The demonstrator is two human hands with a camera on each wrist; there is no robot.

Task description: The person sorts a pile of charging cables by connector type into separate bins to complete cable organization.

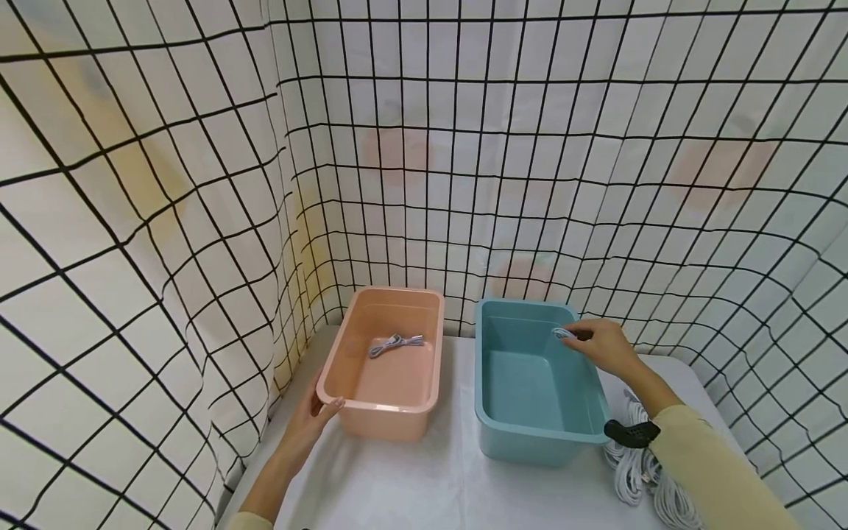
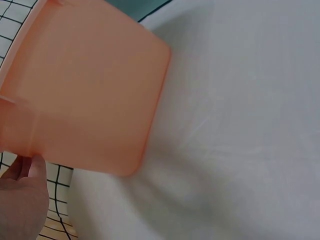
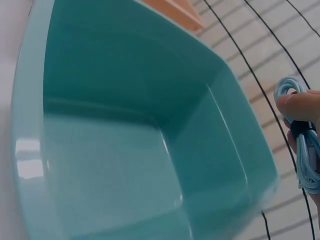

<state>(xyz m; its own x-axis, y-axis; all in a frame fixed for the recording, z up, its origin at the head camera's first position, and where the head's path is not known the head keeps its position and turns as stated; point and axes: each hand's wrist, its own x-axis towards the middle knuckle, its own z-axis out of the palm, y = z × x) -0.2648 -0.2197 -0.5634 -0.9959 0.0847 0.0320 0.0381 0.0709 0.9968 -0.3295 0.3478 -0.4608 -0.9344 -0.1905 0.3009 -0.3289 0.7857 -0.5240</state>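
My right hand [image 1: 601,344] pinches a coiled light-coloured cable [image 1: 563,333] over the right rim of the teal bin [image 1: 486,412]. In the right wrist view a dark tie [image 3: 301,128] wraps the middle of that cable, and loops stick out on both sides of the fingers. My left hand [image 1: 311,414] grips the near left corner of the orange bin [image 1: 387,421], thumb by the front rim and fingers along the left side. Inside the orange bin lies another bundled cable [image 1: 395,344]. The left wrist view shows the orange bin's outer wall [image 2: 95,90] with the hand at its corner.
Several coiled white cables [image 1: 639,471] lie on the white tabletop [image 1: 397,486] right of the teal bin, partly under the right forearm. Black netting [image 1: 464,177] over white cloth surrounds the table at the back and sides. The two bins stand side by side with a gap.
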